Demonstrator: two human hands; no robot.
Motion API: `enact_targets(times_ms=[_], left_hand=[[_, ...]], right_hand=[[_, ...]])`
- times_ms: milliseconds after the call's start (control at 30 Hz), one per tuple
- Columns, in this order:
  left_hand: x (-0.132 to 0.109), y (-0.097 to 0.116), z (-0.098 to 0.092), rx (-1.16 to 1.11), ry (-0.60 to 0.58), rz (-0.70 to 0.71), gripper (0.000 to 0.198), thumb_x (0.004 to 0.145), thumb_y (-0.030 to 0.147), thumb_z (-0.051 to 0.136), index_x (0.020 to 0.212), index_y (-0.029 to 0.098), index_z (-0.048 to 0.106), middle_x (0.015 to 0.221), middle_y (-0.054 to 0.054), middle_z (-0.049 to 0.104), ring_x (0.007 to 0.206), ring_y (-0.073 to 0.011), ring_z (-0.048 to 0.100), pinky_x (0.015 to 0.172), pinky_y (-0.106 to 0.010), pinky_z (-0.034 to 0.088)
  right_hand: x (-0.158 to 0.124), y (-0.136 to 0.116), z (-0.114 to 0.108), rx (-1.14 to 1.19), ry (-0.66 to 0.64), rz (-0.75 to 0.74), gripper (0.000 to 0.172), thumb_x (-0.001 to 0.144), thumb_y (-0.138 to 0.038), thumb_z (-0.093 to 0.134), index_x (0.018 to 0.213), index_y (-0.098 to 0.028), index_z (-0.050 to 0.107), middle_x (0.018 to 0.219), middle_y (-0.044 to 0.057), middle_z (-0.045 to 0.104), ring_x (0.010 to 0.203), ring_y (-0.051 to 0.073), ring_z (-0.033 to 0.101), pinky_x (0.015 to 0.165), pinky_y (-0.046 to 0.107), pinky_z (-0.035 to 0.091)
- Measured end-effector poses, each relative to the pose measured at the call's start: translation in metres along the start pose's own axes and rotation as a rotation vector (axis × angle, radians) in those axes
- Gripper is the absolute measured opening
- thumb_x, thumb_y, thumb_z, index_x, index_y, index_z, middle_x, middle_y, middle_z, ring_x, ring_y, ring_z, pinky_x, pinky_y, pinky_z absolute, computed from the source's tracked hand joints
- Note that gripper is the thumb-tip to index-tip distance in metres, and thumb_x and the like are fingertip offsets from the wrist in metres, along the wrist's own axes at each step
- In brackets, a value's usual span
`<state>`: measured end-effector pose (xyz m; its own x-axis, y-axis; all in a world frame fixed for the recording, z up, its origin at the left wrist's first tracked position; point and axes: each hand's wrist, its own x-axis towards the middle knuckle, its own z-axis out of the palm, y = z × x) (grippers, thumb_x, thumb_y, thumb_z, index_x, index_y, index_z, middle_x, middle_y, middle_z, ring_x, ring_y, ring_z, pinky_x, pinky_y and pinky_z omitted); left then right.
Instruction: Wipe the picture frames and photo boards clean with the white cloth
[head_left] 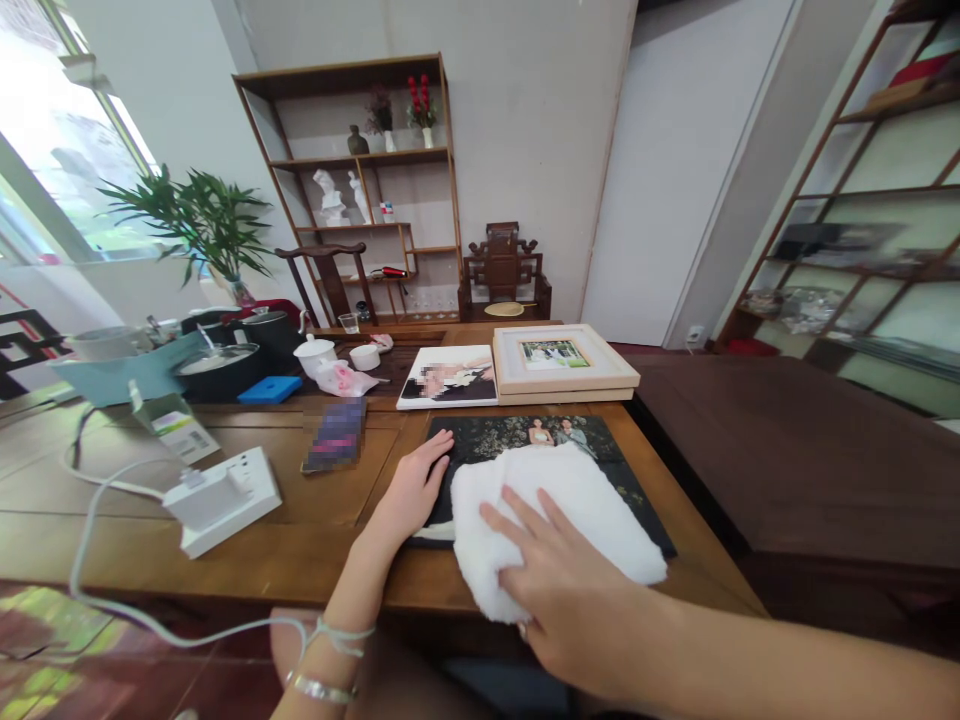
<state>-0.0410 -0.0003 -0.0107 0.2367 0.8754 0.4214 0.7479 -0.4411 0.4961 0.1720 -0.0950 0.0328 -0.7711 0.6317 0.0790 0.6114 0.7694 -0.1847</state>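
A dark photo panel (491, 437) lies flat on the wooden table, with a picture of two people near its far edge. A folded, fluffy white towel (577, 490) covers much of its middle and overhangs its near side. My right hand (551, 570) presses on the towel with fingers spread, and the thumb is at the towel's near edge, partly hidden. At the panel's left edge rests my left hand (420, 485), fingers stretched out, holding nothing. Just beyond the panel are a white photo board (448, 378) and light wooden picture frames (568, 362), stacked.
On the left are a white power strip (229, 500) with a cable, an opened small box (176, 425), a blurred purple item (335, 435) and a blue block (270, 389). A white teapot (315, 352) stands behind. A dark brown table (810, 450) adjoins on the right.
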Motion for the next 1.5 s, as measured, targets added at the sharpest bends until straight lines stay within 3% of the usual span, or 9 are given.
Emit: enact_targets(times_ms=[100,267,500,633,833,967,1100,1300,1500], left_hand=[[0.000,0.001,0.000,-0.008,-0.010,-0.012,0.037,0.086,0.025,0.038,0.112,0.010,0.060,0.126,-0.012,0.055,0.119,-0.0210,0.049,0.103,-0.039,0.037],[-0.001,0.001,0.000,-0.024,-0.004,-0.008,0.037,0.086,0.024,0.037,0.112,0.011,0.060,0.125,-0.012,0.055,0.119,-0.0209,0.049,0.103,-0.040,0.036],[-0.001,0.002,-0.001,-0.059,0.015,0.004,0.034,0.085,0.025,0.039,0.109,0.014,0.061,0.125,-0.010,0.056,0.118,-0.0207,0.050,0.103,-0.041,0.037],[-0.001,0.001,-0.001,-0.044,0.007,0.002,0.036,0.085,0.025,0.038,0.110,0.013,0.061,0.124,-0.011,0.056,0.118,-0.0206,0.050,0.103,-0.041,0.037],[-0.001,0.000,-0.001,-0.020,-0.010,0.002,0.036,0.085,0.024,0.037,0.111,0.016,0.061,0.126,-0.009,0.055,0.119,-0.0202,0.049,0.102,-0.041,0.038],[-0.001,0.001,-0.002,-0.019,-0.003,-0.008,0.037,0.085,0.023,0.037,0.113,0.014,0.060,0.126,-0.010,0.055,0.119,-0.0203,0.049,0.102,-0.041,0.037],[-0.001,0.002,-0.002,-0.021,-0.017,-0.016,0.037,0.085,0.023,0.038,0.113,0.013,0.060,0.127,-0.011,0.054,0.119,-0.0207,0.049,0.103,-0.040,0.037],[-0.001,0.001,-0.001,-0.049,0.003,0.001,0.035,0.085,0.023,0.038,0.112,0.017,0.060,0.125,-0.008,0.056,0.119,-0.0199,0.049,0.102,-0.041,0.037],[-0.001,-0.001,0.000,-0.065,0.015,0.010,0.034,0.085,0.025,0.039,0.109,0.016,0.061,0.125,-0.009,0.057,0.118,-0.0207,0.050,0.103,-0.041,0.037]], right_hand=[[0.003,0.006,0.001,0.018,0.010,-0.014,0.029,0.071,-0.019,0.051,0.096,-0.015,0.064,0.143,0.015,0.031,0.132,0.037,0.016,0.103,0.059,0.013],[0.037,0.041,-0.007,-0.020,0.070,0.022,0.032,0.070,-0.015,0.047,0.097,-0.015,0.062,0.136,0.013,0.042,0.128,0.034,0.028,0.100,0.057,0.023],[0.086,0.088,-0.016,-0.153,0.108,0.163,0.028,0.073,-0.013,0.042,0.095,-0.012,0.061,0.102,0.018,0.060,0.116,0.031,0.041,0.092,0.049,0.032],[0.084,0.077,-0.012,-0.159,0.113,0.184,0.032,0.073,-0.014,0.043,0.099,-0.012,0.061,0.117,0.019,0.054,0.119,0.035,0.037,0.093,0.057,0.029],[0.032,0.016,0.001,-0.090,0.039,0.000,0.030,0.074,-0.021,0.049,0.099,-0.013,0.064,0.138,0.018,0.036,0.129,0.039,0.020,0.101,0.059,0.015],[0.009,-0.003,0.003,-0.033,0.022,-0.072,0.028,0.075,-0.026,0.053,0.096,-0.013,0.065,0.141,0.019,0.030,0.131,0.040,0.015,0.103,0.058,0.012],[0.020,0.008,-0.002,-0.008,0.036,-0.044,0.029,0.073,-0.022,0.051,0.098,-0.014,0.064,0.137,0.016,0.039,0.128,0.037,0.025,0.103,0.055,0.019],[0.063,0.045,-0.008,-0.130,0.127,0.083,0.029,0.072,-0.018,0.047,0.095,-0.014,0.063,0.113,0.015,0.057,0.115,0.032,0.042,0.094,0.048,0.032],[0.091,0.074,-0.013,-0.206,0.156,0.188,0.028,0.075,-0.018,0.044,0.096,-0.014,0.062,0.100,0.016,0.061,0.101,0.029,0.050,0.084,0.039,0.037]])
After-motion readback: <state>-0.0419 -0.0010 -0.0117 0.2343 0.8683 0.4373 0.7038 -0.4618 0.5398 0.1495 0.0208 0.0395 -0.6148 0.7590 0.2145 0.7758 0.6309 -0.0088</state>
